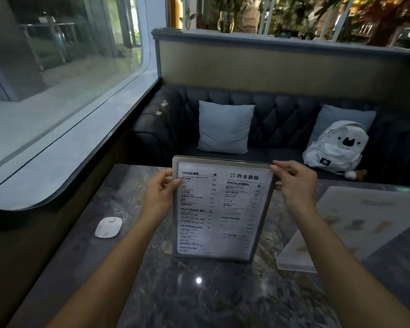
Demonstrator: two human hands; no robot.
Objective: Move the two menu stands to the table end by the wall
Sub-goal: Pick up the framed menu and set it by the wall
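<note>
Over marble table (133, 268), left hand (158, 197), right hand (294, 183) gripping menu stand (220, 209) (upright)

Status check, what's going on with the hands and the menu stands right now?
Left hand and right hand grip the upright menu stand by its side edges. Second stand lies at right. White device sits near the wall side.

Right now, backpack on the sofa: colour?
White backpack with a black face print; head view.
</note>
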